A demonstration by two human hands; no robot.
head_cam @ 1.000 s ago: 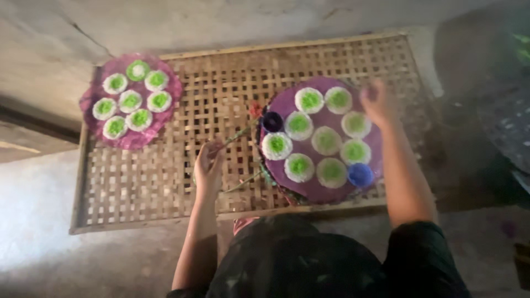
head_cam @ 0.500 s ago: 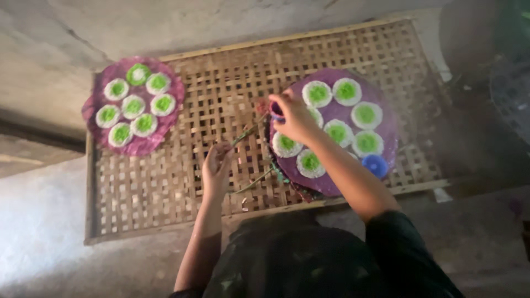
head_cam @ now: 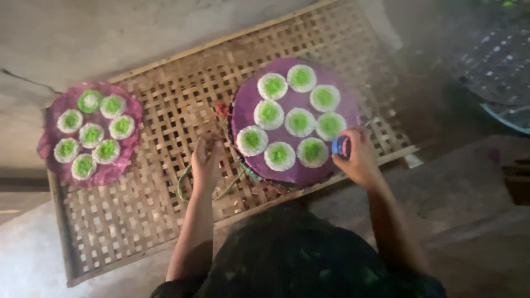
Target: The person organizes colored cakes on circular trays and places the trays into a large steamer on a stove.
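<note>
Our right hand [head_cam: 359,160] pinches a small blue cap [head_cam: 340,146] at the purple mat's [head_cam: 298,168] near edge, beside the white-and-green discs [head_cam: 313,152]. The cap looks light and stiff, best held by its rim. Our left hand [head_cam: 205,163] curls around thin green stems [head_cam: 185,179] on the woven tabletop [head_cam: 165,127].

Dark mottled top, bare forearms

Woven bamboo lattice tray [head_cam: 165,221] on a concrete floor [head_cam: 110,33], bearing two round purple mats [head_cam: 287,168] [head_cam: 52,149] (each topped with green-centred white discs).
</note>
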